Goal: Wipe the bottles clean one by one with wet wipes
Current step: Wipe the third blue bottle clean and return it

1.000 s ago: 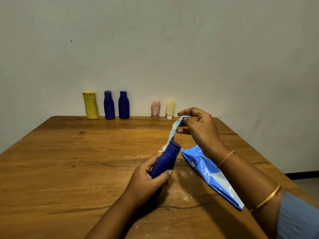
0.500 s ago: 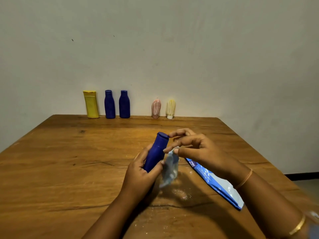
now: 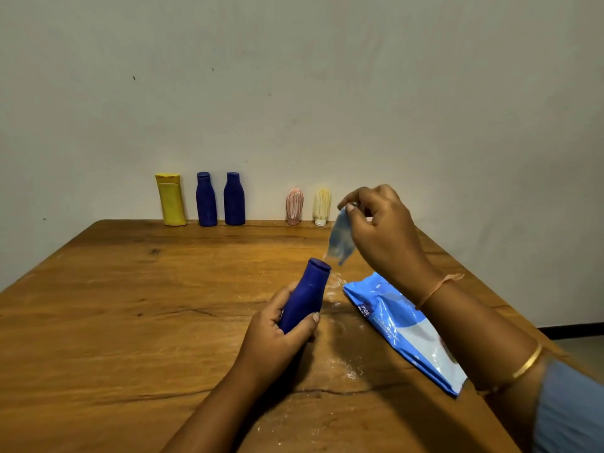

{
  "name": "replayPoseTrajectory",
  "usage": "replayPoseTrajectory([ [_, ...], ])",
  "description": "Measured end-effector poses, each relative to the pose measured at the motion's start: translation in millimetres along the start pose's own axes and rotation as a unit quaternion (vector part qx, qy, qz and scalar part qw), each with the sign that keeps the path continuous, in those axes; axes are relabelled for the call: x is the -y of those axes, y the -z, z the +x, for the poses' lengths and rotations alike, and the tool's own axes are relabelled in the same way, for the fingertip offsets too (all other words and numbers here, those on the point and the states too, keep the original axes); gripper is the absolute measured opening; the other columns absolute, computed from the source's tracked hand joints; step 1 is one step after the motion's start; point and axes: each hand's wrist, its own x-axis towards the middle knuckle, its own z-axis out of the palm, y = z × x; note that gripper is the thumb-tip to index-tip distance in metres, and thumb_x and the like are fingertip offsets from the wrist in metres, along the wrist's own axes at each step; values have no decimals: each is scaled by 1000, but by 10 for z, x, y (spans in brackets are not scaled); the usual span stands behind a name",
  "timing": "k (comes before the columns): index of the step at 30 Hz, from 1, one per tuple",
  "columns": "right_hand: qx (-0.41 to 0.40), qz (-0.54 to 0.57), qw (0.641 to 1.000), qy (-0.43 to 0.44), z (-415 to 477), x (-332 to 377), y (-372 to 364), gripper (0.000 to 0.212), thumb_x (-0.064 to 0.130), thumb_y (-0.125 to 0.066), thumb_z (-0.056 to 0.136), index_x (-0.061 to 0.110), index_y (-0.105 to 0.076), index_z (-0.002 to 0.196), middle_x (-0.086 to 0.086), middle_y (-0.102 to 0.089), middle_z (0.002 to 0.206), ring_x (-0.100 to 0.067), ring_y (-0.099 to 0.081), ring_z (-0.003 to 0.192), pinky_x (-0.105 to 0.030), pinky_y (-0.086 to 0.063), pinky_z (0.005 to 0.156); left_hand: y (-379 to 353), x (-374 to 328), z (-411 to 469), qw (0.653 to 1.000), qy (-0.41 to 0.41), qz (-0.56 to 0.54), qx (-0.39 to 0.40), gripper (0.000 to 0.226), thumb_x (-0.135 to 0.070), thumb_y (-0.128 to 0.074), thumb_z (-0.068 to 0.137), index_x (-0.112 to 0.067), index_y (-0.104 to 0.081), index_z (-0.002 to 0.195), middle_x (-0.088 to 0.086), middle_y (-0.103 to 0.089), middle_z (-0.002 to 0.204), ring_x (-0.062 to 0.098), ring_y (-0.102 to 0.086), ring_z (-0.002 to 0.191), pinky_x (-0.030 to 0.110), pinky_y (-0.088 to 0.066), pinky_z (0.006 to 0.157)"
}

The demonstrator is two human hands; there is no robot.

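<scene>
My left hand grips a dark blue bottle by its lower body, tilted with its cap pointing up and away over the middle of the wooden table. My right hand is raised to the right of the cap and pinches the top of a wet wipe, which hangs down stained blue, its lower end just above and right of the cap. A blue and white wet wipes pack lies flat on the table under my right forearm.
Along the table's far edge by the wall stand a yellow bottle, two dark blue bottles, a small pink bottle and a small cream bottle. White specks lie on the wood near my hands.
My right hand has lifted the wipe from beside the bottle's body up and to the right, clear of the cap. My left hand has lowered the bottle slightly and kept its grip.
</scene>
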Motion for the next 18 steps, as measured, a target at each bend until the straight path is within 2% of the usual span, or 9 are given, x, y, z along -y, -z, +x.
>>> replayPoseTrajectory([
  [3, 29, 14, 999, 43, -55, 77, -19, 15, 9, -52, 89, 14, -65, 88, 1, -47, 84, -4, -47, 72, -8, -36, 63, 0, -23, -7, 1000, -1, 16, 7, 45, -30, -66, 72, -65, -54, 98, -9, -64, 91, 28, -65, 79, 38, -55, 73],
  [5, 99, 45, 993, 50, -162, 94, -39, 15, 11, -53, 89, 15, -67, 89, 1, -54, 87, -6, -52, 78, -9, -39, 68, 7, -22, -5, 1000, -3, 11, 0, 44, -30, -66, 72, -64, -55, 98, -7, -65, 90, 26, -65, 78, 37, -55, 71],
  [7, 194, 114, 974, 38, -270, 88, -36, 14, 13, -56, 89, 14, -67, 96, 0, -62, 98, -9, -59, 90, -20, -49, 80, 12, -4, 0, 1000, 1, -9, -12, 43, -29, -66, 72, -61, -58, 99, -5, -67, 90, 22, -65, 75, 36, -55, 69],
  [9, 259, 167, 951, 20, -340, 76, 2, 19, 13, -57, 90, 13, -65, 107, -2, -66, 106, -12, -62, 99, -27, -51, 87, 15, 21, 9, 999, 11, -32, -20, 43, -26, -67, 72, -56, -60, 102, -6, -68, 92, 17, -64, 77, 34, -54, 69],
  [12, 269, 285, 919, -31, -346, 63, 76, 29, 5, -53, 91, 13, -57, 118, -12, -68, 103, -18, -64, 100, -29, -51, 90, 14, 23, 7, 999, 10, -39, -17, 46, -25, -67, 73, -51, -59, 110, -11, -69, 100, 10, -66, 86, 28, -52, 71],
  [14, 244, 334, 909, -55, -303, 3, 98, 29, 3, -51, 91, 12, -58, 118, -8, -68, 107, -15, -63, 104, -24, -49, 91, 16, 16, 9, 999, -1, -41, -17, 46, -24, -68, 73, -50, -58, 109, -13, -69, 104, 7, -66, 89, 26, -53, 71],
  [16, 243, 260, 934, -25, -276, -59, 100, 29, 12, -53, 92, 22, -60, 118, 3, -62, 118, -4, -57, 108, -22, -48, 90, 5, 12, 13, 999, -6, -40, -11, 44, -21, -68, 72, -42, -60, 110, -13, -69, 101, 6, -66, 86, 27, -54, 71],
  [18, 289, 107, 950, 46, -281, -70, 103, 31, 26, -53, 92, 30, -54, 122, 12, -53, 117, 7, -52, 101, -14, -45, 83, -2, 20, -2, 999, -10, -45, 7, 42, -21, -68, 72, -35, -61, 111, -10, -70, 95, 8, -66, 82, 31, -54, 71],
])
